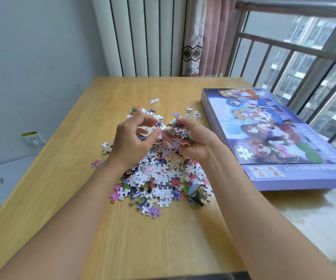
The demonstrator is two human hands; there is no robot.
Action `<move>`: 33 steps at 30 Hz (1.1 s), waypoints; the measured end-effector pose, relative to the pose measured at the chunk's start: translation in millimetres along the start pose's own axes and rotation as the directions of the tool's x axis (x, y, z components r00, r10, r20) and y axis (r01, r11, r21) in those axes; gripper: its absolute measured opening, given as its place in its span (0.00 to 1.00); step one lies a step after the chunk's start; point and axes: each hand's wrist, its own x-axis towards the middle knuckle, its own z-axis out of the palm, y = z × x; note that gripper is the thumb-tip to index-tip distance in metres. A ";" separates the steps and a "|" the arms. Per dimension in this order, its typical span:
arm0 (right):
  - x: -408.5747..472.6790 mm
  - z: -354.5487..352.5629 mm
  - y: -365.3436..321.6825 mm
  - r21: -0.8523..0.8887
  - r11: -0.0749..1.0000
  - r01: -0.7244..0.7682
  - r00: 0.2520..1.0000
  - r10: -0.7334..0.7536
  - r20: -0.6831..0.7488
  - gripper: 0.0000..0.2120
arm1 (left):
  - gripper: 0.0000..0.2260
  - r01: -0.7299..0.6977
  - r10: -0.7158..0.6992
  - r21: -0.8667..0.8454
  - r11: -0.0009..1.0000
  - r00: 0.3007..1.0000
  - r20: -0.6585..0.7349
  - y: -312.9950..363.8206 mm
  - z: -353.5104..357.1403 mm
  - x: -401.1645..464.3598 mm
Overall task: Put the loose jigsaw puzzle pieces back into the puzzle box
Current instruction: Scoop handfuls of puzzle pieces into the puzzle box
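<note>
Cardboard puzzle pieces (161,174) heap on the tabletop (66,158); right hand (191,142) cups a stack, left hand (134,136) pinches more, box (280,138) closed alongside.

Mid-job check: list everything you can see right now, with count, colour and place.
puzzle pieces: one big pile plus a few strays, multicoloured, mid-table
puzzle box: one, purple with cartoon picture, closed, right side of the table
table: one, light wood
radiator: one, white, behind the table
curtain: one, pink, by the window
wall socket: one, white, left wall
left hand: fingers curled over the pile, apparently pinching pieces
right hand: holds a stack of pieces
</note>
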 end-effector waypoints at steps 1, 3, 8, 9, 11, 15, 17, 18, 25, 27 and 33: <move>-4.8 0.4 -2.3 0.016 1.000 0.001 1.000 -0.001 -0.006 0.05 | 0.05 0.009 -0.009 -0.002 1.000 1.000 -0.012 2.3 0.0 -0.5; -14.3 -0.3 -8.3 0.001 1.000 0.015 1.000 -0.015 -0.022 0.05 | 0.05 0.042 -0.043 -0.014 0.999 0.998 -0.035 11.1 0.4 1.2; -32.3 -9.4 -16.0 -0.154 0.988 0.015 0.999 -0.021 -0.039 0.06 | 0.05 0.061 -0.060 -0.021 0.998 0.997 0.047 41.2 4.4 -4.5; -30.7 -9.7 -16.6 -0.161 0.987 0.008 0.999 -0.014 -0.040 0.06 | 0.05 0.076 -0.075 -0.022 0.997 0.995 0.062 41.0 5.1 -6.6; -34.1 -13.8 -17.1 -0.163 0.987 -0.006 0.998 -0.004 -0.061 0.07 | 0.05 0.110 -0.109 -0.011 0.994 0.991 0.083 43.9 8.5 -18.2; -51.0 -20.9 -22.1 -0.109 0.994 0.001 0.999 -0.006 -0.053 0.08 | 0.08 0.165 -0.162 -0.018 0.986 0.980 0.113 58.7 13.6 -38.4; -60.0 -24.5 -28.1 -0.095 0.995 0.017 0.999 -0.020 -0.030 0.07 | 0.12 0.177 -0.173 -0.008 0.984 0.971 0.165 66.9 19.9 -42.4; -64.3 -25.7 -32.0 -0.079 0.997 0.024 0.999 -0.026 -0.021 0.07 | 0.13 0.180 -0.180 0.016 0.984 0.963 0.202 70.0 24.4 -42.5; -102.6 -57.6 -70.6 0.024 0.994 0.109 0.994 -0.110 0.016 0.07 | 0.41 -0.201 0.047 0.283 0.938 0.881 0.471 109.6 91.9 -41.8; -116.2 -68.4 -79.5 0.009 0.993 0.118 0.993 -0.118 0.026 0.08 | 0.36 -0.284 0.090 0.317 0.905 0.856 0.509 120.3 118.1 -40.5; -147.9 -88.3 -97.2 0.121 0.981 0.152 0.986 -0.159 0.049 0.04 | 0.05 -0.132 0.080 0.130 0.983 0.937 0.341 129.7 151.5 -33.9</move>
